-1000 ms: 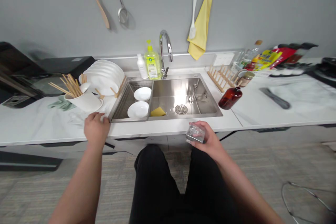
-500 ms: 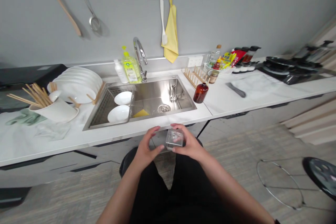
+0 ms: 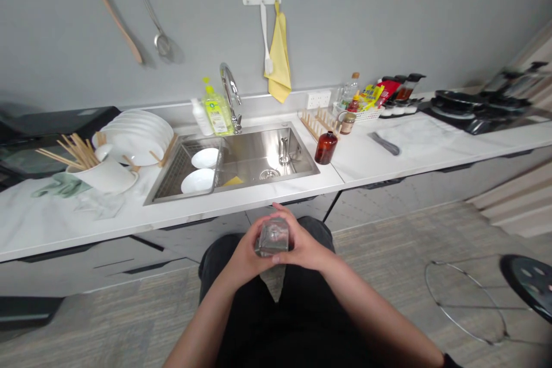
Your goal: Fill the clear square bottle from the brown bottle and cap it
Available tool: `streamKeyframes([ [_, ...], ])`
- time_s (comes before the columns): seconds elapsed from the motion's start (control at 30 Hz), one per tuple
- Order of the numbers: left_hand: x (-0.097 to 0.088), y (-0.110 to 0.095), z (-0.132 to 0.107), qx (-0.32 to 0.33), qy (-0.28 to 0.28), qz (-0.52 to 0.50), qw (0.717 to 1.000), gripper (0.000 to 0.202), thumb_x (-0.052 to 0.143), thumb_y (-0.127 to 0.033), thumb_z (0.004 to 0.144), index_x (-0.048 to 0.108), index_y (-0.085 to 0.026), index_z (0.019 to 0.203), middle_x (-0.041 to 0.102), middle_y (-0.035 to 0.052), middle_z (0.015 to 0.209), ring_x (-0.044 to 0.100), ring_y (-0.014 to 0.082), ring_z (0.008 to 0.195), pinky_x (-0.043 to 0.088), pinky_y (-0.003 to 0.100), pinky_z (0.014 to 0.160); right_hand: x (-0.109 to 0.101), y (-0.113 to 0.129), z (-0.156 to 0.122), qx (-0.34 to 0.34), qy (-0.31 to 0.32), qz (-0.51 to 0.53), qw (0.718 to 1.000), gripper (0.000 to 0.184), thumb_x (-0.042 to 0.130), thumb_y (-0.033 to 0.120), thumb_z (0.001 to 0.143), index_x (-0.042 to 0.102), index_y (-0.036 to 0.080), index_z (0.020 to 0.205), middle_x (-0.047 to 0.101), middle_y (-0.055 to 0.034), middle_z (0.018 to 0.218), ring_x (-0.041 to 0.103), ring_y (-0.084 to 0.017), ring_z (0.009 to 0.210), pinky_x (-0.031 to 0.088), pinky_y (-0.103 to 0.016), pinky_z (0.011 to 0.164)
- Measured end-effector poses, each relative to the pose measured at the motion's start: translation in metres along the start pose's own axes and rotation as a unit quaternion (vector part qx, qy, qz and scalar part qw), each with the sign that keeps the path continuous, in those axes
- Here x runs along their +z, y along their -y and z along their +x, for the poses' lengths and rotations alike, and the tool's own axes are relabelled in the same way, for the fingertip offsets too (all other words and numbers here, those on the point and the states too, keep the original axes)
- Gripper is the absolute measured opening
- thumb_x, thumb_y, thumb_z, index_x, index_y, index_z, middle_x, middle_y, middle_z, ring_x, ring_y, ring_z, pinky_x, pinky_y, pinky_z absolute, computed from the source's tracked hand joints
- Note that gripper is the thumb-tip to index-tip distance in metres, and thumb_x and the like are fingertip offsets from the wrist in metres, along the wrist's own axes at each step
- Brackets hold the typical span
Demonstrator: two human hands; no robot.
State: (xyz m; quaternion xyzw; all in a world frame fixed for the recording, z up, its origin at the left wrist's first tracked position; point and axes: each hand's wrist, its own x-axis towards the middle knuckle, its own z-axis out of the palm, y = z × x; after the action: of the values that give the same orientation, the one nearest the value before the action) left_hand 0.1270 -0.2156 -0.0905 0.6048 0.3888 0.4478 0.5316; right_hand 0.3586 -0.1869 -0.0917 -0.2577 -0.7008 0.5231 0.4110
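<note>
The left hand [image 3: 244,251] and right hand [image 3: 302,244] cup a clear square glass object [image 3: 271,238] between curled fingers, above black trousers [image 3: 310,232], well before the stainless steel sink [image 3: 267,161]. Close two-handed holding seems the step in hand; smooth glass calls for a firm grip.

Clear glass object [image 3: 271,238] in the hands [image 3: 248,250] over black trousers [image 3: 276,322]; behind, a white-veined marble desk [image 3: 414,161], grey wall [image 3: 388,17], yellow dish towel [image 3: 278,57], amber-brown bottle [image 3: 325,148], lime-green dish soap bottle [image 3: 218,117] and white plates [image 3: 137,137].
</note>
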Motion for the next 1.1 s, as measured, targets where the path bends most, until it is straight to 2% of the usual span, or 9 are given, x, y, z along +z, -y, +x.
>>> streamKeyframes([
  [0.13,-0.002,0.003,-0.013,-0.002,-0.073,0.022,0.997,0.095,0.114,-0.046,0.064,0.069,-0.024,0.145,0.079,0.0173,0.145,0.080,0.0416,0.133,0.063,0.058,0.118,0.001,0.004,0.002,0.000,0.040,-0.024,0.999,0.125,0.110,0.061,0.078,0.038,0.043,0.179,0.009,-0.0142,0.198,0.038,-0.045,0.176,0.044,-0.064,0.137],
  [0.23,-0.011,0.006,-0.022,-0.006,-0.122,0.014,0.992,0.098,0.115,-0.046,0.059,0.067,-0.025,0.142,0.080,0.0165,0.143,0.080,0.0413,0.133,0.064,0.060,0.119,-0.027,0.007,0.013,-0.004,-0.010,-0.050,0.999,0.110,0.101,0.062,0.089,0.040,0.044,0.178,0.019,-0.0139,0.196,0.060,-0.041,0.158,0.060,-0.059,0.121],
  [0.3,-0.019,0.007,-0.026,-0.016,-0.140,-0.002,0.990,0.100,0.115,-0.049,0.057,0.066,-0.027,0.142,0.081,0.0163,0.142,0.081,0.0417,0.130,0.067,0.060,0.115,-0.065,0.004,0.025,-0.020,-0.136,-0.101,0.985,0.090,0.092,0.063,0.096,0.048,0.040,0.172,0.042,-0.0148,0.185,0.063,-0.039,0.152,0.060,-0.058,0.119],
  [0.37,-0.026,0.008,-0.030,-0.025,-0.153,-0.009,0.988,0.102,0.115,-0.050,0.055,0.065,-0.030,0.142,0.081,0.0163,0.142,0.082,0.0431,0.129,0.069,0.061,0.112,-0.113,-0.007,0.041,-0.018,-0.302,-0.157,0.940,0.086,0.090,0.066,0.093,0.054,0.035,0.164,0.054,-0.0157,0.174,0.066,-0.039,0.145,0.060,-0.059,0.119],
  [0.43,-0.033,0.009,-0.033,-0.026,-0.163,-0.006,0.986,0.103,0.115,-0.053,0.055,0.065,-0.034,0.143,0.081,0.0161,0.144,0.081,0.0449,0.132,0.069,0.063,0.111,-0.162,-0.023,0.055,0.009,-0.457,-0.209,0.864,0.100,0.091,0.069,0.084,0.050,0.027,0.166,0.051,-0.0212,0.174,0.065,-0.042,0.145,0.059,-0.062,0.119],
  [0.5,-0.037,0.009,-0.035,-0.027,-0.168,0.000,0.985,0.102,0.113,-0.058,0.059,0.063,-0.036,0.145,0.080,0.0159,0.147,0.080,0.0463,0.135,0.069,0.065,0.113,-0.201,-0.041,0.066,0.054,-0.540,-0.246,0.803,0.125,0.093,0.071,0.073,0.040,0.018,0.172,0.041,-0.0288,0.180,0.057,-0.047,0.155,0.052,-0.066,0.129],
  [0.57,-0.039,0.008,-0.036,-0.034,-0.169,0.009,0.985,0.101,0.110,-0.062,0.064,0.061,-0.037,0.148,0.078,0.0158,0.150,0.079,0.0472,0.137,0.069,0.066,0.115,-0.227,-0.057,0.075,0.080,-0.556,-0.269,0.782,0.144,0.097,0.071,0.064,0.031,0.008,0.176,0.035,-0.0350,0.182,0.044,-0.051,0.168,0.038,-0.067,0.140],
  [0.7,-0.038,0.005,-0.035,-0.046,-0.184,0.000,0.982,0.103,0.111,-0.061,0.062,0.061,-0.037,0.149,0.080,0.0141,0.149,0.079,0.0476,0.137,0.070,0.063,0.113,-0.248,-0.076,0.089,0.088,-0.522,-0.307,0.791,0.162,0.102,0.074,0.058,0.021,0.006,0.181,0.027,-0.0370,0.188,0.028,-0.049,0.179,0.024,-0.064,0.147],
  [1.1,-0.050,0.016,-0.031,-0.036,-0.190,0.022,0.981,0.104,0.109,-0.064,0.060,0.062,-0.041,0.150,0.081,0.0111,0.147,0.081,0.0483,0.135,0.072,0.064,0.110,-0.259,-0.082,0.133,0.117,-0.519,-0.233,0.814,0.159,0.104,0.055,0.058,0.017,0.011,0.183,0.045,-0.0364,0.179,0.053,-0.045,0.166,0.044,-0.057,0.135],
])
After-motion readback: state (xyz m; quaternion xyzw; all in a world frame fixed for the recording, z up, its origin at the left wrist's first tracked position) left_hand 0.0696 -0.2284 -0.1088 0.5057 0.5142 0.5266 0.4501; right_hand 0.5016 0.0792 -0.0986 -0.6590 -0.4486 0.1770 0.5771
